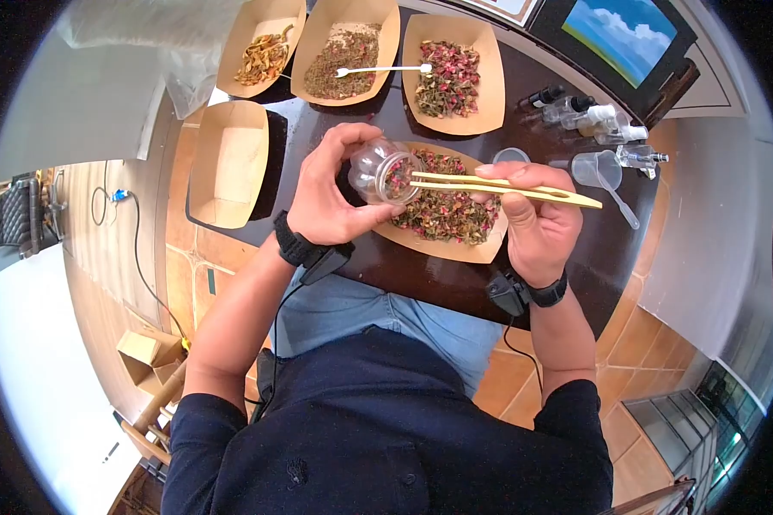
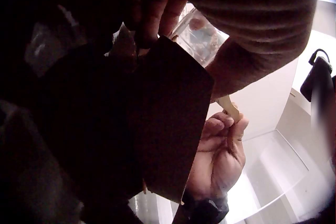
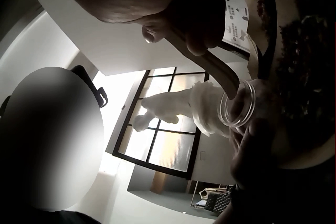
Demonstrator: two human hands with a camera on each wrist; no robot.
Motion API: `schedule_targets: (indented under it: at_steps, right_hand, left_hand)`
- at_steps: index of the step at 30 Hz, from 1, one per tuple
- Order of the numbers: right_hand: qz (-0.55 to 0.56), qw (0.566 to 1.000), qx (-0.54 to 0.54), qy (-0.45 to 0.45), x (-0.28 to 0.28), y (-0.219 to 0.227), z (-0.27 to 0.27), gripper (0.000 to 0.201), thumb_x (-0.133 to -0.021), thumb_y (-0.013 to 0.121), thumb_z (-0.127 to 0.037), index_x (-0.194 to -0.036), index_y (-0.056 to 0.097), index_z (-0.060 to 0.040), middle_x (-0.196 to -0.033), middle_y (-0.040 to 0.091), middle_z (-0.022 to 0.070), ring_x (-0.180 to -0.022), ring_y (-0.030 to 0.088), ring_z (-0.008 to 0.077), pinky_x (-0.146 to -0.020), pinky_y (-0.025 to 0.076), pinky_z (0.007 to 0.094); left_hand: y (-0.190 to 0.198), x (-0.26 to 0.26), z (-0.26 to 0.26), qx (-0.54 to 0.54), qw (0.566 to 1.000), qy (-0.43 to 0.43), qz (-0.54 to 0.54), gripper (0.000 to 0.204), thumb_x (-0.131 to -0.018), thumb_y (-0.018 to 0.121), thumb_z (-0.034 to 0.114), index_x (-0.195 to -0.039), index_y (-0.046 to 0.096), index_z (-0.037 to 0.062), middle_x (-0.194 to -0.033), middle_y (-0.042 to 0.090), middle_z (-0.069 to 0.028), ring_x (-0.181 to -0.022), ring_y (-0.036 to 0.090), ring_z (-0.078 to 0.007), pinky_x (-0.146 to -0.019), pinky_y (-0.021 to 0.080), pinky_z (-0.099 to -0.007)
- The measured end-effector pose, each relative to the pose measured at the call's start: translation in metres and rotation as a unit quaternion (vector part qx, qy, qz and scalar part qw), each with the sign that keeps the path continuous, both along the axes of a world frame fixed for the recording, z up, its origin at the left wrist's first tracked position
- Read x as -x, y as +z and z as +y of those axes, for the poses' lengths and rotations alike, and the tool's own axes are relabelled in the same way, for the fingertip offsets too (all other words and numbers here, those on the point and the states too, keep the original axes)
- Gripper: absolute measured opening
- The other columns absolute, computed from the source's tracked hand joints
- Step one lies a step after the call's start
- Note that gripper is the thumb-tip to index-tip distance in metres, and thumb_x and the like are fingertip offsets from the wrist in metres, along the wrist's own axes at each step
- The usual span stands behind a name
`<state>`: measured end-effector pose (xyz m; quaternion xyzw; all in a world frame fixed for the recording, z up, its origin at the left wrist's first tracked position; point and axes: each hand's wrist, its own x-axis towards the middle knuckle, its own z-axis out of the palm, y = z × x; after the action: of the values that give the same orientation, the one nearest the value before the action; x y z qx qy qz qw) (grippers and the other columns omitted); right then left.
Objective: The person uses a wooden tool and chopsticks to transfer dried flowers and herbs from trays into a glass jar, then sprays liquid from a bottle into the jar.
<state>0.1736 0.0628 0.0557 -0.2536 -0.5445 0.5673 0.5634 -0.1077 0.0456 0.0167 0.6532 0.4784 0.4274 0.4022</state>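
A clear glass jar [image 1: 376, 170] with some dried petals inside lies tilted in the left hand [image 1: 328, 193], its mouth facing right. Fingers and thumb of that hand curl round the jar. The right hand [image 1: 541, 225] pinches yellow wooden tweezers [image 1: 507, 187], whose tips are at the jar's mouth. Below them is a paper tray [image 1: 470, 251] of dried rosebuds and leaves. In the right wrist view the tweezers [image 3: 210, 66] reach the jar's rim [image 3: 237, 109]. The left wrist view is mostly dark; the right hand [image 2: 218, 155] shows there with the tweezers [image 2: 228, 106].
Three paper trays with dried plants stand at the back, a white double-ended spoon [image 1: 385, 69] lying across two. An empty paper tray [image 1: 229, 163] is at the left. Several small bottles [image 1: 588, 120], a plastic cup [image 1: 594, 169] and a clear spoon [image 1: 620, 206] are at the right.
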Motion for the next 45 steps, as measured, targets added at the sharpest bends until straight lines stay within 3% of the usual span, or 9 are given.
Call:
schedule_targets:
  at_steps: [8, 9, 10, 16, 19, 26, 28, 34, 45]
  right_hand:
    - [0.006, 0.999, 0.0, -0.037, -0.017, 0.005, 0.01, 0.024, -0.108, 0.07, -0.015, -0.123, 0.059, 0.0008, -0.113, 0.074, 0.0195, -0.098, 0.073, 0.0211, -0.085, 0.061, 0.0326]
    - [0.005, 0.999, 0.001, -0.039, -0.022, 0.005, 0.012, 0.024, -0.108, 0.07, -0.015, -0.123, 0.059, 0.0008, -0.113, 0.074, 0.0195, -0.098, 0.073, 0.0211, -0.085, 0.061, 0.0326]
    - [-0.019, 0.999, 0.017, -0.037, -0.027, 0.005, 0.014, 0.023, -0.109, 0.07, -0.014, -0.122, 0.059, 0.0012, -0.114, 0.074, 0.0193, -0.098, 0.072, 0.0198, -0.085, 0.061, 0.0318]
    - [-0.141, 0.989, 0.035, -0.003, -0.045, 0.009, 0.022, 0.02, -0.11, 0.068, -0.013, -0.122, 0.063, 0.0017, -0.112, 0.073, 0.0118, -0.098, 0.07, 0.0145, -0.085, 0.059, 0.028]
    - [-0.133, 0.989, 0.057, 0.026, -0.045, 0.008, 0.023, 0.018, -0.11, 0.067, -0.013, -0.121, 0.063, 0.0014, -0.112, 0.073, 0.0119, -0.1, 0.07, 0.0144, -0.088, 0.058, 0.0291]
    - [-0.148, 0.987, 0.044, 0.05, -0.041, 0.003, 0.023, 0.016, -0.109, 0.068, -0.01, -0.119, 0.064, 0.002, -0.109, 0.075, 0.0128, -0.1, 0.071, 0.0152, -0.091, 0.059, 0.0312]
    - [-0.161, 0.984, 0.052, 0.053, -0.04, 0.004, 0.021, 0.017, -0.108, 0.069, -0.01, -0.119, 0.063, 0.0021, -0.108, 0.075, 0.0128, -0.099, 0.071, 0.0158, -0.09, 0.059, 0.0315]
    - [-0.112, 0.991, 0.054, 0.059, -0.043, 0.007, 0.022, 0.017, -0.108, 0.069, -0.009, -0.12, 0.063, 0.0015, -0.11, 0.075, 0.0132, -0.101, 0.072, 0.0168, -0.091, 0.059, 0.0318]
    - [-0.135, 0.99, 0.013, 0.039, -0.038, -0.003, 0.023, 0.017, -0.108, 0.069, -0.007, -0.121, 0.063, 0.0023, -0.115, 0.075, 0.0141, -0.103, 0.071, 0.0156, -0.093, 0.058, 0.031]
  left_hand:
    - [-0.005, -0.001, 0.0, 0.018, 0.999, -0.004, -0.027, 0.091, -0.069, 0.101, 0.013, -0.144, 0.051, 0.0002, -0.135, 0.062, -0.0124, -0.126, 0.065, -0.023, -0.112, 0.052, -0.0379]
    - [-0.004, -0.002, 0.001, 0.0, 1.0, 0.009, -0.029, 0.088, -0.068, 0.101, 0.016, -0.141, 0.054, 0.0009, -0.13, 0.065, -0.0131, -0.121, 0.069, -0.0234, -0.107, 0.055, -0.0375]
    - [-0.003, -0.002, 0.001, -0.017, 0.999, 0.022, -0.031, 0.086, -0.067, 0.102, 0.019, -0.139, 0.057, 0.0016, -0.126, 0.069, -0.0138, -0.116, 0.073, -0.0237, -0.101, 0.058, -0.0372]
    - [-0.001, -0.004, 0.0, 0.0, 0.999, 0.023, -0.039, 0.087, -0.068, 0.101, 0.014, -0.14, 0.055, 0.0015, -0.126, 0.068, -0.0122, -0.115, 0.071, -0.0209, -0.099, 0.058, -0.0356]
    - [0.003, -0.001, -0.001, 0.042, 0.999, 0.003, -0.03, 0.091, -0.07, 0.1, 0.014, -0.144, 0.05, -0.001, -0.137, 0.061, -0.0137, -0.128, 0.065, -0.0234, -0.113, 0.053, -0.0388]
    - [0.0, -0.001, -0.001, 0.035, 0.999, 0.01, -0.021, 0.093, -0.069, 0.102, 0.017, -0.144, 0.05, -0.0006, -0.138, 0.061, -0.0134, -0.128, 0.064, -0.0236, -0.113, 0.052, -0.0389]
    - [-0.002, -0.003, 0.0, -0.013, 0.999, 0.02, -0.037, 0.087, -0.069, 0.101, 0.016, -0.14, 0.055, 0.0007, -0.128, 0.066, -0.0122, -0.116, 0.07, -0.021, -0.101, 0.057, -0.0349]
    - [-0.002, -0.003, 0.0, -0.003, 0.999, 0.021, -0.043, 0.087, -0.068, 0.1, 0.016, -0.141, 0.055, 0.0007, -0.127, 0.066, -0.0121, -0.116, 0.071, -0.0211, -0.101, 0.057, -0.0351]
    - [0.001, -0.004, 0.0, -0.009, 0.999, 0.024, -0.037, 0.087, -0.068, 0.1, 0.015, -0.141, 0.055, 0.0005, -0.126, 0.068, -0.012, -0.116, 0.071, -0.0207, -0.102, 0.056, -0.0348]
